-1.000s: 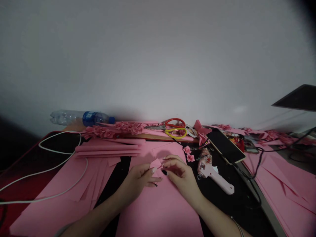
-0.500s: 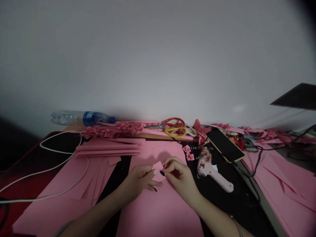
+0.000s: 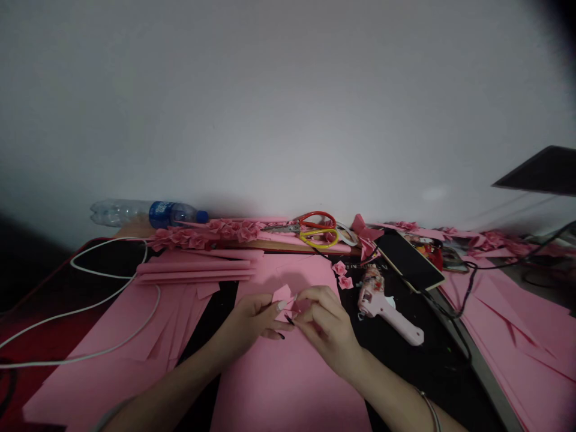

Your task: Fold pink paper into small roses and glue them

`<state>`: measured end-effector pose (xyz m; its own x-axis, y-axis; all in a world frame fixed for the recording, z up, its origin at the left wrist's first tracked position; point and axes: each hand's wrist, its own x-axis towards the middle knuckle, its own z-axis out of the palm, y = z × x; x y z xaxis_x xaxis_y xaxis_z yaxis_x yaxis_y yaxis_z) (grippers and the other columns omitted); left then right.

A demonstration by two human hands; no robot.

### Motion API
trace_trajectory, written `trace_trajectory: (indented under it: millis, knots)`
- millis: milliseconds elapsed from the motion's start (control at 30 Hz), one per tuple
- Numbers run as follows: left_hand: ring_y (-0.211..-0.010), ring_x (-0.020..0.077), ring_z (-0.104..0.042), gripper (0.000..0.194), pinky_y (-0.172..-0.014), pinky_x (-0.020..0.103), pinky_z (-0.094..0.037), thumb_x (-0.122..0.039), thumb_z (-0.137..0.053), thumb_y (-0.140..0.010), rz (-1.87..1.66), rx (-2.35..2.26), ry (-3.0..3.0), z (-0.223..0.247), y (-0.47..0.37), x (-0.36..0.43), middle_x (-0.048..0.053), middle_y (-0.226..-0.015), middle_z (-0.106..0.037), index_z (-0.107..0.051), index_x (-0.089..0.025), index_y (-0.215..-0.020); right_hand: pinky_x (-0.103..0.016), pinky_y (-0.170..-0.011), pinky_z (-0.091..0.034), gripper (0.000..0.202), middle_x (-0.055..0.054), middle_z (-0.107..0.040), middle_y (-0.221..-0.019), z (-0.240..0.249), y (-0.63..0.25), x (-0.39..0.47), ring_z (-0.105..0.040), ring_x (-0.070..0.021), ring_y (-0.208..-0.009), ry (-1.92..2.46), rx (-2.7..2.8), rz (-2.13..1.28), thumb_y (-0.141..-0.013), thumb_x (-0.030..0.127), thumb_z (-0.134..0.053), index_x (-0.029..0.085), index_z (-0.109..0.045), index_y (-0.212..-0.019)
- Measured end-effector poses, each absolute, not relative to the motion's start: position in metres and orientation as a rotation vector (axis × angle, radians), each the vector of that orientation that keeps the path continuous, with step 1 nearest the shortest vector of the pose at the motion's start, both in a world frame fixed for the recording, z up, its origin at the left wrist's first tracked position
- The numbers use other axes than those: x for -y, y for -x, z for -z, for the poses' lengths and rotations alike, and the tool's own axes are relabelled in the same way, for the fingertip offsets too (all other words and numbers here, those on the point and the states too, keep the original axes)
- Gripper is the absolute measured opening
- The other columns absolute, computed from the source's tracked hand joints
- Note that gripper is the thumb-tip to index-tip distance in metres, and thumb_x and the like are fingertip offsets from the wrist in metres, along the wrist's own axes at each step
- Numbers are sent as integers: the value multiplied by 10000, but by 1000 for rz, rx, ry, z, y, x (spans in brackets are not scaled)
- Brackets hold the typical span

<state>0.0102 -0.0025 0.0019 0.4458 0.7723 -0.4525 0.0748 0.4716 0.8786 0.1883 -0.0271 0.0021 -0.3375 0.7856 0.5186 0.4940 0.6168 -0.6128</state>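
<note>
A small folded piece of pink paper (image 3: pixel 281 294) is pinched between the thumb and fingers of my left hand (image 3: pixel 254 318). My right hand (image 3: pixel 326 324) has its thumb and fingers closed at the paper's right edge, where a flap stands up. Both hands are above a large pink sheet (image 3: pixel 292 384) on the dark table. Just beyond my right hand lie two small pink paper flowers (image 3: pixel 344 282). A pale pink glue gun (image 3: pixel 396 318) rests on its side to the right of that hand.
Pink paper rolls (image 3: pixel 198 271) and loose sheets (image 3: pixel 112 336) lie at left, crossed by a white cable (image 3: pixel 103 309). Scissors (image 3: pixel 317 231), paper flowers (image 3: pixel 238 230) and a plastic bottle (image 3: pixel 130 213) line the wall. A phone (image 3: pixel 411 261) and more sheets (image 3: pixel 517 324) are at right.
The paper piece has tilted and moved slightly left, and a flap now stands at its right side. My right fingers have shifted left and down along its edge.
</note>
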Motion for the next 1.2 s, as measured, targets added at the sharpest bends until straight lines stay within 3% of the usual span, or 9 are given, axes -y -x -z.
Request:
trace_trajectory:
  millis: [267, 500, 667, 767, 900, 1200]
  knots:
    - [-708, 208, -686, 365, -605, 273, -521, -491, -698, -631, -520, -1068, -1014, -10, -12, 1, 21, -720, -689, -580, -148, -666, -339, -754, -472, 101, -51, -607, -896, 0, -189, 26, -561, -183, -870, 998, 2017, -500, -845, 148, -554, 209, -616, -794]
    - [-713, 205, -680, 344, -611, 265, -518, -479, -696, -641, -544, -1067, -1010, -5, -10, 2, 27, -717, -696, -626, -147, -703, -323, -756, -454, 42, -63, -564, -942, -4, -189, 26, -548, -192, -890, 1065, 1908, -652, -811, 154, -590, 195, -587, -819]
    - [-708, 220, -686, 405, -613, 276, -510, -534, -681, -633, -537, -1050, -1013, -6, -11, 3, 55, -774, -718, -657, -144, -736, -241, -552, -375, 64, 3, -509, -711, 1, -190, 25, -472, -127, -614, 1312, 1849, -732, -845, 145, -479, 191, -487, -800]
    - [-721, 222, -686, 397, -611, 269, -511, -519, -687, -639, -526, -1039, -1027, -8, -12, 2, 60, -766, -722, -677, -144, -766, -232, -494, -304, 209, 35, -433, -583, 4, -189, 25, -395, -111, -526, 1350, 1981, -744, -864, 174, -453, 196, -431, -658]
    - [-721, 213, -686, 367, -614, 261, -516, -474, -702, -646, -509, -1021, -1032, -10, -12, 3, 60, -760, -722, -695, -144, -807, -236, -467, -247, 326, 49, -345, -516, 6, -187, 26, -334, -103, -485, 1334, 2087, -739, -886, 203, -435, 198, -343, -574]
    - [-712, 188, -687, 376, -616, 250, -523, -498, -617, -723, -507, -983, -1048, -7, -10, 4, 60, -803, -724, -690, -150, -845, -236, -463, -221, 321, 51, -340, -517, 5, -188, 26, -313, -100, -480, 1320, 2112, -815, -894, 201, -405, 199, -328, -583]
